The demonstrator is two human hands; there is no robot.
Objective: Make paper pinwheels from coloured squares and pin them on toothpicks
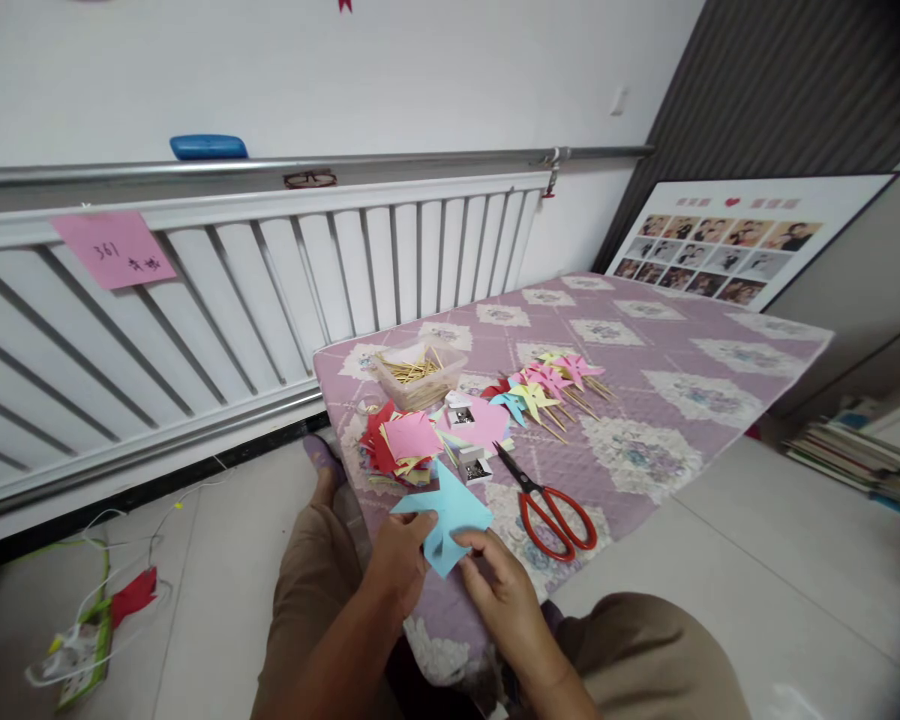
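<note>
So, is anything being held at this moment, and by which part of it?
Yes, the blue paper: the left grip has its left side, the right grip its lower right edge.

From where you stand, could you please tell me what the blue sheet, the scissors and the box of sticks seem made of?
Blue sheet: probably matte paper, with thin cut edges and bent flaps.
Scissors: dark blades, likely metal; smooth red handles, perhaps plastic.
Box: likely clear, slightly cloudy plastic, as its walls look see-through.
Sticks: dull tan, likely wood or bamboo.
</note>
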